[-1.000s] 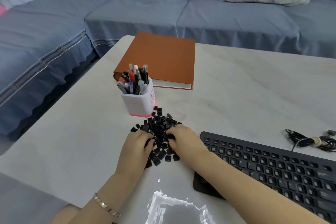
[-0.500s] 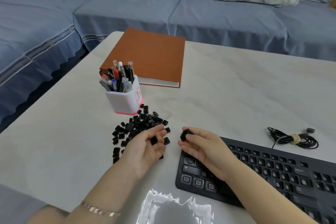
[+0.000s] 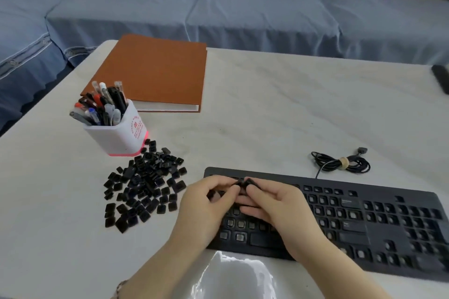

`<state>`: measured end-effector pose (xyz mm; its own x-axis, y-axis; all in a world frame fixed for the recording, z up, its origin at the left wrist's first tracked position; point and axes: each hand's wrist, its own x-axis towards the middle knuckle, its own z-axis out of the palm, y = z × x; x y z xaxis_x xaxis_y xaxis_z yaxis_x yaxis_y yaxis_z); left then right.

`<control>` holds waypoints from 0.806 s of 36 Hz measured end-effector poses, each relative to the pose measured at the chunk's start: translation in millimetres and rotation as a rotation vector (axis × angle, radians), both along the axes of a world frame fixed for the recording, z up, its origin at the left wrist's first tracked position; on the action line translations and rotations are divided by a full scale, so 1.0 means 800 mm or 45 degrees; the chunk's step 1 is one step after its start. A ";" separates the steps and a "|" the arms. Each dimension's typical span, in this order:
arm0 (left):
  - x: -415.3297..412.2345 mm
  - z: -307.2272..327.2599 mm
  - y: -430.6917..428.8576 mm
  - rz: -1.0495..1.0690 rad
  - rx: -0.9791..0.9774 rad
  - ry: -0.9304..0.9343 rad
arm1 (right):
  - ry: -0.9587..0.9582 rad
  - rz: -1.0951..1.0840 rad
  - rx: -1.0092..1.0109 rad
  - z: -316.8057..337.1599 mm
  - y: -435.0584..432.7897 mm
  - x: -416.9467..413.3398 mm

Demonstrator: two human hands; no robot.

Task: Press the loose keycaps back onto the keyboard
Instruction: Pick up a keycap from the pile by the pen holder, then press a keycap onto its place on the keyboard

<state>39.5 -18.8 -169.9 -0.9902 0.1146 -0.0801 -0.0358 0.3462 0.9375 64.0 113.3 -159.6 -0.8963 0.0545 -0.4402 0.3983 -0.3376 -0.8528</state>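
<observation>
head view, looking down on a pale marbled worktop (image 3: pixel 267 104) in front of a blue sofa (image 3: pixel 218 14). we see a black keyboard (image 3: pixel 379 223) lying at the lower right, angled slightly, with its left end near the middle of the picture. many of its key positions show as open square sockets, and a few keys sit in place.

both hands hover over the left end of the keyboard, close together. the left hand (image 3: pixel 204 206) and the right hand (image 3: pixel 277 204) have their fingers curled inward, and their fingertips meet around one small black keycap (image 3: pixel 241 182), pinching it just above the top rows. a dark patch shows inside the curl of the left hand; we cannot tell whether it is another cap or the keyboard behind.

the loose keycaps (image 3: pixel 145 187) lie in a scattered black pile on the worktop just left of the keyboard, apart from the hands. touching the far edge of the pile stands a white pen pot (image 3: pixel 121 136) with a pink base, full of pens (image 3: pixel 104 107). behind the pot a closed brown book (image 3: pixel 158 70) lies flat.

beyond the keyboard's far edge a black cable (image 3: pixel 340 164) rests in a tied coil.
</observation>
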 end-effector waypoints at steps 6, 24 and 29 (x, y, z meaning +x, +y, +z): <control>0.001 0.003 0.008 0.234 0.344 -0.345 | -0.163 -0.151 -0.522 0.009 0.019 0.010; 0.024 0.000 -0.005 0.193 0.576 -0.598 | -0.146 -0.176 -0.465 0.014 0.035 0.037; 0.024 -0.002 -0.013 0.296 0.842 -0.794 | -0.161 -0.214 -0.224 0.005 0.038 0.044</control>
<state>58.4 -29.2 -171.7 -0.7940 0.1310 -0.5936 -0.5997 -0.3295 0.7293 99.0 143.5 -155.8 -0.8183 0.1105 -0.5640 0.4241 -0.5462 -0.7223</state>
